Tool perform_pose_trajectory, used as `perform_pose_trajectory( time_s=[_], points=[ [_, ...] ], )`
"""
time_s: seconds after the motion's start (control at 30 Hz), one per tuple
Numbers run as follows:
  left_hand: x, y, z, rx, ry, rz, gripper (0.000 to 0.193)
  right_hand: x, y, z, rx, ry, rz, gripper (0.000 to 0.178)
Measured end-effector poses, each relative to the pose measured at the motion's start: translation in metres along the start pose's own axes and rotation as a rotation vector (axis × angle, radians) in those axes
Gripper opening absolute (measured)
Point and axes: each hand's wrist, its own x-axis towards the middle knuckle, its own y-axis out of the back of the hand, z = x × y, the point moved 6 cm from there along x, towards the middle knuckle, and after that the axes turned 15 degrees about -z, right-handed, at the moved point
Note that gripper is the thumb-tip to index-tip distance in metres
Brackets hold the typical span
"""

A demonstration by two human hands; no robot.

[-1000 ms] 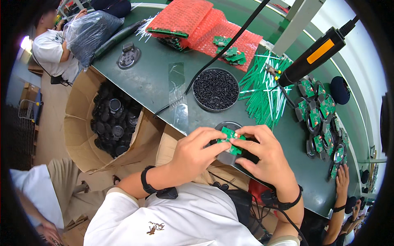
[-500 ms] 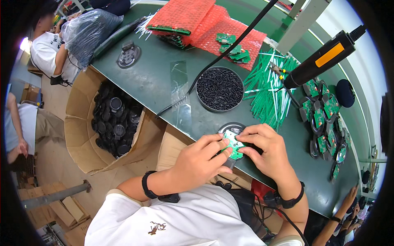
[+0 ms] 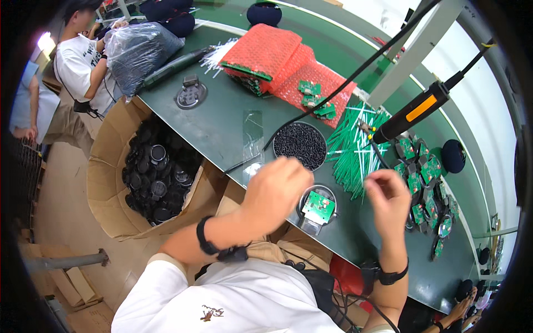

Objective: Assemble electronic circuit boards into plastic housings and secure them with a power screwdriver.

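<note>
A green circuit board (image 3: pixel 318 207) lies in a round black plastic housing (image 3: pixel 335 195) at the table's near edge, with neither hand touching it. My left hand (image 3: pixel 276 191) is up and to the left of it, its blurred fingertips over the near rim of a round dish (image 3: pixel 300 145) of small black screws. Whether those fingers hold anything is hidden. My right hand (image 3: pixel 390 201) is raised to the right of the board, below the hanging black-and-orange electric screwdriver (image 3: pixel 413 114). Its thumb and fingers are bent but apart, with nothing seen between them.
Green and white cable ties (image 3: pixel 355 161) lie beyond the right hand, beside several assembled boards in housings (image 3: pixel 430 177). Red bubble wrap (image 3: pixel 266 50) with boards is at the back. A carton (image 3: pixel 105 183) of black housings stands left. A person (image 3: pixel 83 61) works at far left.
Both hands have let go of the circuit board, which now lies in the housing. My left hand has moved up toward the screw dish, my right hand out toward the screwdriver. The view has shifted slightly.
</note>
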Motion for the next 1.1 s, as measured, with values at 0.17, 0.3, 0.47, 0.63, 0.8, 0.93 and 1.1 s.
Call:
perform_pose_trajectory(
  time_s=[0.17, 0.3, 0.47, 0.63, 0.8, 0.93, 1.1],
  points=[
    [0.036, -0.013, -0.044, 0.220, 0.182, -0.064, 0.009, 0.047, 0.044, -0.010, -0.072, 0.029, 0.279, 0.037],
    [0.042, -0.021, -0.048, 0.231, 0.228, -0.154, 0.010, 0.072, 0.040, -0.015, 0.351, 0.189, 0.154, 0.048],
    [0.043, -0.016, -0.046, 0.136, 0.214, -0.102, 0.014, 0.060, 0.025, -0.033, 0.328, 0.238, 0.056, 0.046],
    [0.039, -0.001, -0.051, -0.304, 0.146, 0.044, 0.003, 0.039, 0.000, -0.075, 0.568, 0.355, -0.077, 0.040],
    [0.012, -0.006, -0.034, -0.646, 0.215, -0.092, 0.009, 0.027, -0.019, -0.083, 0.670, 0.417, -0.019, 0.041],
    [-0.009, -0.016, -0.029, -0.707, 0.225, -0.145, 0.007, 0.026, -0.024, -0.086, 0.737, 0.386, -0.150, 0.043],
    [-0.014, -0.024, -0.025, -0.679, 0.141, -0.134, 0.010, 0.028, -0.036, -0.089, 0.915, 0.375, -0.252, 0.044]
  ],
)
